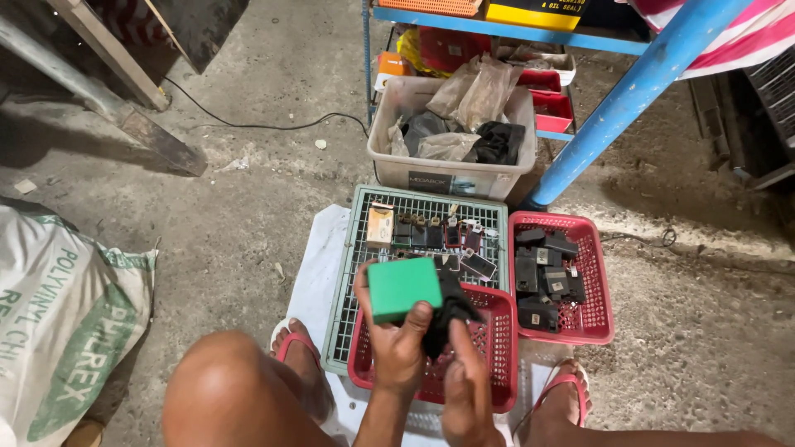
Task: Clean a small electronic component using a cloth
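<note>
At the lower centre of the frame the left hand (396, 343) is closed around a green rectangular block (403, 287), thumb across its near face, holding it up above the baskets. Just to its right, the right hand (466, 389) pinches a crumpled black piece (450, 311), perhaps cloth or a soft plastic part; the view is too dark to tell which. The two held things touch each other.

Beneath the hands sits a red plastic basket (497, 348), resting partly on a pale green flat crate (358, 248) that carries a row of small dark electrical parts (431, 233) and a tan box (380, 225) along its far edge. To the right, a second red basket (598, 323) holds a pile of black rectangular modules (542, 281). A white sheet (315, 273) lies under the crate on the concrete floor (248, 182).

Higher up stands a translucent tub (397, 157) filled with plastic bags, beside a blue shelf post (629, 99). A printed white sack (58, 323) fills the lower left.
</note>
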